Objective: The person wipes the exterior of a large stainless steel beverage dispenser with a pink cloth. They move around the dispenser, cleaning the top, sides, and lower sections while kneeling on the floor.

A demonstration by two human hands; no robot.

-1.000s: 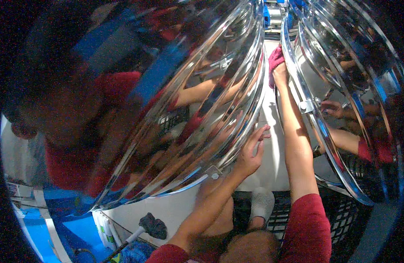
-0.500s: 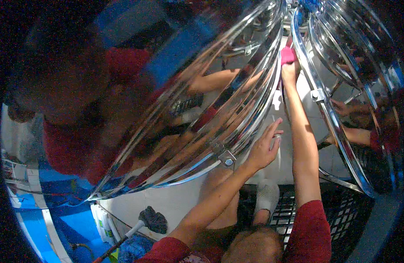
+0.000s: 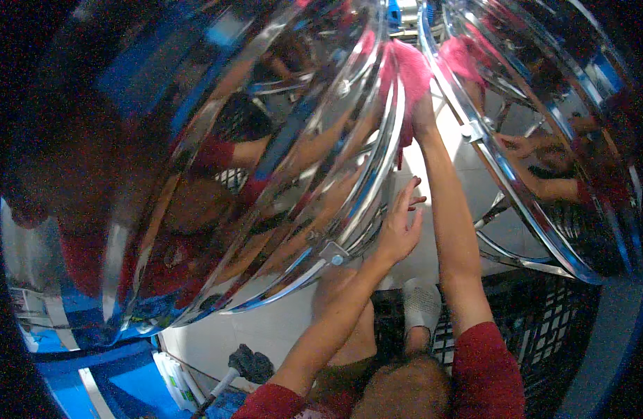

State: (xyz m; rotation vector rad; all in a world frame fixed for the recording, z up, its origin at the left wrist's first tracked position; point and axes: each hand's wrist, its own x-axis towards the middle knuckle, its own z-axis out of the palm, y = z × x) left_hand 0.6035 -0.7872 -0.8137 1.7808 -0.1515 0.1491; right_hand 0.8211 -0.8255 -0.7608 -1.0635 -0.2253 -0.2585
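A pink cloth (image 3: 407,66) is in my right hand (image 3: 422,119), far up in the narrow gap between two large, mirror-polished metal bodies. The cloth lies along the rim of the left metal body (image 3: 217,167), and my right fingers are mostly hidden behind it. A pink reflection shows on the right metal body (image 3: 545,98). My left hand (image 3: 400,230) hovers empty lower in the gap, fingers apart, close to the left body's shiny rim. A square metal clamp (image 3: 333,253) sits on that rim, left of my left hand.
Another clamp (image 3: 474,130) is on the right body's tubular edge. A black plastic grid crate (image 3: 545,328) stands lower right. At the lower left are a blue surface (image 3: 119,384), white rolled items (image 3: 173,377) and a dark grey brush-like head (image 3: 250,363) on a light floor.
More of the pink cloth shows, spread out rather than bunched small. The metal bodies and my right hand have shifted left in view. My left hand stays open and empty.
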